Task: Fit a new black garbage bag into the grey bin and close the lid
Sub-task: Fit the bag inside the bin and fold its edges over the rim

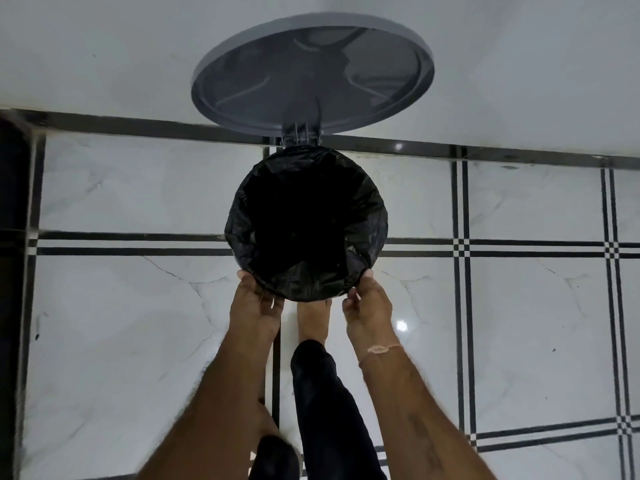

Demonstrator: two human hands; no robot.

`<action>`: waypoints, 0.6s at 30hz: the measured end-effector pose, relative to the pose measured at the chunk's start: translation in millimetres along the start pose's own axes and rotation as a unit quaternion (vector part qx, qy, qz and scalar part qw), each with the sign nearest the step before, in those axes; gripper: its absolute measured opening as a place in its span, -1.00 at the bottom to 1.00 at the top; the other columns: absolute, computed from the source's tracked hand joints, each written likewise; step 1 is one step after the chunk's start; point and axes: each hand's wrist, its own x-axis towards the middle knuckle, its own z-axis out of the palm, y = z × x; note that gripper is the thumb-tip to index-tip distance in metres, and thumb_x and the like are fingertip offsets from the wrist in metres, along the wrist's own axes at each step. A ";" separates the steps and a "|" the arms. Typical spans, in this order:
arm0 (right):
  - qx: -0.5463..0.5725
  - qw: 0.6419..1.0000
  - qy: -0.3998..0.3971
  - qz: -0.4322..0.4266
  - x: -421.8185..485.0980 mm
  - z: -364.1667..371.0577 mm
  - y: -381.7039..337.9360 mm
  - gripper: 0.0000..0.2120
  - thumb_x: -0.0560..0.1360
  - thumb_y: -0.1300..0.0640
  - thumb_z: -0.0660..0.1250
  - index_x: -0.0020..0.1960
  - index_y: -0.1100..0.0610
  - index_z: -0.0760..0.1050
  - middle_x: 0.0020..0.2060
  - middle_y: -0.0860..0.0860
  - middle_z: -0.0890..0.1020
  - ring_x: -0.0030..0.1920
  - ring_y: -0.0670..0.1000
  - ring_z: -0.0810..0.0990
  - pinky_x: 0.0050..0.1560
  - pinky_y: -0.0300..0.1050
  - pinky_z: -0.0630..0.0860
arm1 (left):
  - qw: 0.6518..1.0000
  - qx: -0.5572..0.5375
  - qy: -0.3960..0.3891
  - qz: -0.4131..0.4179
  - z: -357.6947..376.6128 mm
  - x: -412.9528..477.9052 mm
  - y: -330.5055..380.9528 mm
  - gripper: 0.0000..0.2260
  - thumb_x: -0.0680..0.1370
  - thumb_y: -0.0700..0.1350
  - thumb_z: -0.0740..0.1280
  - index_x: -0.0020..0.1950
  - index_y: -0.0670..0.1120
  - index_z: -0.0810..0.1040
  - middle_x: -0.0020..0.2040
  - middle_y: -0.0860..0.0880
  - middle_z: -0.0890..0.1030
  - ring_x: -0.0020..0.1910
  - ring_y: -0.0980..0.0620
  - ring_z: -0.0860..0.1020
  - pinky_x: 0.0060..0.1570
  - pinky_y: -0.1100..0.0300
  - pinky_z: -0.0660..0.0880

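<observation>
Head view looks straight down: the grey bin (298, 142) stands in the middle of the frame on the tiled floor (519, 306), almost wholly hidden under the black garbage bag (306, 223), which lines its mouth and is folded over the rim all round. The lid (311, 74) stands open at the top of the frame, hinged at the far side.

The step in hand looks like seating the bag's edge. To do it well, pull the fold down evenly at the near rim, leave no loose slack bunched at the hinge, then let the lid down.

The left hand (256, 306) and right hand (369, 306) sit at the lower rim, one each side, fingers curled and pinching the bag's folded edge against the bin. A bare foot (313, 320) rests between them, just below the bin.
</observation>
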 end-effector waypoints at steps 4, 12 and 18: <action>0.059 0.996 -0.039 0.056 3.1 -5.5 1.4 -0.80 0.67 0.02 0.34 -0.06 0.12 0.55 -0.22 -0.03 0.58 -0.52 -0.17 0.48 -0.58 -0.34 0.32 | 1.000 -0.012 -0.001 -0.007 -0.9 3.0 -2.0 -0.75 0.63 0.10 0.34 0.10 -0.07 0.62 0.07 -0.05 0.69 0.14 -0.05 0.64 0.17 -0.01 0.58; 0.055 0.996 0.012 0.062 21.7 0.8 -7.9 -0.77 0.69 0.05 0.31 -0.06 0.17 0.55 -0.25 0.02 0.55 -0.40 -0.12 0.48 -0.51 -0.36 0.50 | 1.000 -0.010 0.000 -0.013 -4.2 6.7 -3.1 -0.78 0.64 0.09 0.33 0.07 -0.05 0.62 0.05 -0.02 0.66 0.06 0.00 0.62 -0.08 0.06 0.58; 0.043 0.998 -0.016 0.031 18.1 0.9 -10.5 -0.73 0.71 0.01 0.27 0.02 0.18 0.61 -0.16 0.04 0.65 -0.19 -0.04 0.59 -0.12 -0.21 0.57 | 0.999 -0.033 -0.002 -0.015 -3.8 8.7 -5.0 -0.75 0.66 0.08 0.31 0.04 -0.09 0.62 0.03 -0.05 0.67 0.05 -0.02 0.63 -0.07 0.08 0.58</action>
